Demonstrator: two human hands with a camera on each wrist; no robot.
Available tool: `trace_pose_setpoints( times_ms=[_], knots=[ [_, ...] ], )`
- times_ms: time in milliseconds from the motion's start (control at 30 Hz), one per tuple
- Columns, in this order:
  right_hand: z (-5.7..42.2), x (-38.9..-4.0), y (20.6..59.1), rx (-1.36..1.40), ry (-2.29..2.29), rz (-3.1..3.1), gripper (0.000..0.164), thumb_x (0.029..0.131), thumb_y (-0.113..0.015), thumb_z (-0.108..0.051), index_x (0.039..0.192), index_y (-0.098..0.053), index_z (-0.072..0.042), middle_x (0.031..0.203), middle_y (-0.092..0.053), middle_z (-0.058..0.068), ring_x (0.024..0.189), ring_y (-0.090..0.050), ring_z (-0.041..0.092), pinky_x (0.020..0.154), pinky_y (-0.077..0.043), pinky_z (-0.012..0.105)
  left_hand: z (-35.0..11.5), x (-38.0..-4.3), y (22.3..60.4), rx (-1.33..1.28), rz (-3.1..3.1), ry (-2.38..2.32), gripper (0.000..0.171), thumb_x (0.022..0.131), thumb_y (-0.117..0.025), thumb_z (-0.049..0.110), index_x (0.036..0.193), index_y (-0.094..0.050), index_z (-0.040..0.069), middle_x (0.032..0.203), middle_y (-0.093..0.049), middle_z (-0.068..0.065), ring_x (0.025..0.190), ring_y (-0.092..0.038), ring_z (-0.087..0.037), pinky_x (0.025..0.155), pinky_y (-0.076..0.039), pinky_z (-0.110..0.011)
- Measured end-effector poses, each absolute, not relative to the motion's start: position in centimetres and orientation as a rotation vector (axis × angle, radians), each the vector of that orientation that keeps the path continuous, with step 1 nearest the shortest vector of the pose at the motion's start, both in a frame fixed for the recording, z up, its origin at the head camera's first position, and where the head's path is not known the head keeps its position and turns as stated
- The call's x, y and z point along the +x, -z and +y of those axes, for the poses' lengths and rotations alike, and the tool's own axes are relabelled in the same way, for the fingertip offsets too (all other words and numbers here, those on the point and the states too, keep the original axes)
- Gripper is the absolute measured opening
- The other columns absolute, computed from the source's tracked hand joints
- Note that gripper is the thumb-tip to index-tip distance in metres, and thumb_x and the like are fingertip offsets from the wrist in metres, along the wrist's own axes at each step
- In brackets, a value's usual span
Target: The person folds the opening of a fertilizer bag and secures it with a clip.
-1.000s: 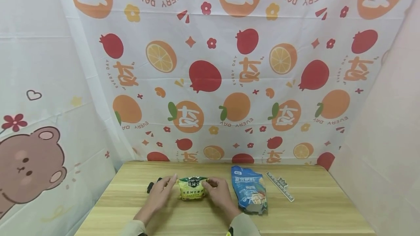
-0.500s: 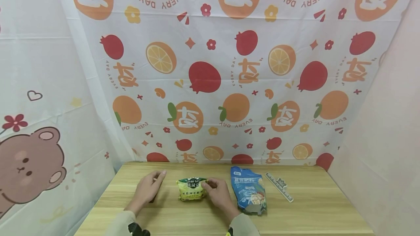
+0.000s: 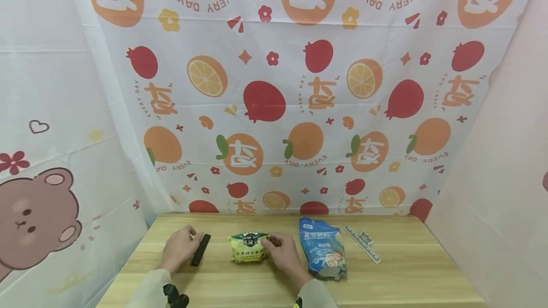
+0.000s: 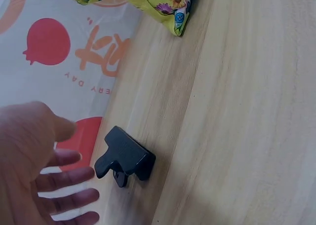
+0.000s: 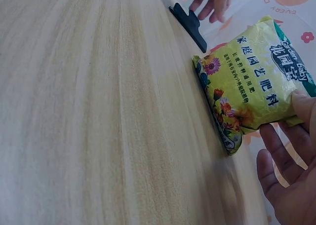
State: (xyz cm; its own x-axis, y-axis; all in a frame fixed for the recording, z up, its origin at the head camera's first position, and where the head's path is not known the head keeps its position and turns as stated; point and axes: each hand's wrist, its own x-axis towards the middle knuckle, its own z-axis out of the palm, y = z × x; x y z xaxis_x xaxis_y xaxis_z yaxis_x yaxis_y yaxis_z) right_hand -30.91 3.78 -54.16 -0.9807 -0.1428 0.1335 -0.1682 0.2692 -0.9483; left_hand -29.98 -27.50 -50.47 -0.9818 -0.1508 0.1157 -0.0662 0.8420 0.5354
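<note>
A small yellow-green bag of garden fertilizer [image 3: 247, 250] stands near the middle of the table. My right hand [image 3: 286, 255] pinches its upper right corner between thumb and fingers, as the right wrist view also shows. To the left lies a black bulldog-style clip [image 4: 126, 153] with a wide jaw edge. Just left of it, my left hand [image 3: 181, 246] has its fingers extended and spread; in the left wrist view a small gap separates the fingertips from the clip's handle, and the hand holds nothing.
A blue printed pouch [image 3: 323, 251] lies right of my right hand. Beyond it a white ruler-like strip [image 3: 363, 244] with a small figure lies slanted. The wooden table [image 3: 406, 270] meets a fruit-print cloth [image 3: 265, 103] at the back.
My left hand has come off the fertilizer bag and moved left, over the clip and then past it. The clip now lies lower and more upright in the head view. The right hand keeps its pinch.
</note>
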Motion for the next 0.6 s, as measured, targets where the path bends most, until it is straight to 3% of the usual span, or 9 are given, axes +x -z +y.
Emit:
trace_pose_setpoints(
  times_ms=[200,367,500,600],
  knots=[
    [3.58,-30.87,54.21,0.295,-1.855,-2.485,0.033,0.092,-0.074,-0.034,0.112,-0.075,-0.008,0.102,-0.076,0.004,0.093,-0.067,0.009,0.076,-0.056,0.021,-27.77,-29.85,50.74,0.215,-2.903,0.764,0.028,0.093,-0.066,0.025,0.095,-0.067,-0.003,0.090,-0.071,-0.018,0.075,-0.063,-0.026,0.062,-0.050,-0.040],
    [3.46,-30.77,54.25,0.314,-1.871,-2.468,0.033,0.093,-0.074,-0.032,0.114,-0.075,-0.006,0.104,-0.077,0.006,0.095,-0.068,0.012,0.076,-0.057,0.022,-27.90,-29.90,50.74,0.275,-2.932,0.787,0.021,0.092,-0.066,0.020,0.089,-0.068,-0.001,0.087,-0.071,-0.016,0.073,-0.061,-0.025,0.059,-0.047,-0.036],
    [3.57,-30.78,54.28,0.317,-1.873,-2.468,0.033,0.093,-0.074,-0.031,0.115,-0.074,-0.005,0.103,-0.077,0.007,0.094,-0.068,0.011,0.074,-0.056,0.020,-27.80,-29.87,50.71,0.281,-2.938,0.810,0.021,0.094,-0.066,0.019,0.081,-0.066,0.002,0.077,-0.066,-0.010,0.069,-0.057,-0.021,0.056,-0.042,-0.031],
    [3.69,-30.78,54.23,0.313,-1.877,-2.473,0.034,0.093,-0.074,-0.031,0.115,-0.074,-0.005,0.103,-0.077,0.006,0.092,-0.067,0.010,0.072,-0.055,0.019,-27.79,-29.78,50.90,0.278,-2.938,0.836,0.030,0.093,-0.066,0.018,0.066,-0.060,0.008,0.063,-0.057,-0.001,0.061,-0.052,-0.016,0.053,-0.037,-0.028]
  ],
)
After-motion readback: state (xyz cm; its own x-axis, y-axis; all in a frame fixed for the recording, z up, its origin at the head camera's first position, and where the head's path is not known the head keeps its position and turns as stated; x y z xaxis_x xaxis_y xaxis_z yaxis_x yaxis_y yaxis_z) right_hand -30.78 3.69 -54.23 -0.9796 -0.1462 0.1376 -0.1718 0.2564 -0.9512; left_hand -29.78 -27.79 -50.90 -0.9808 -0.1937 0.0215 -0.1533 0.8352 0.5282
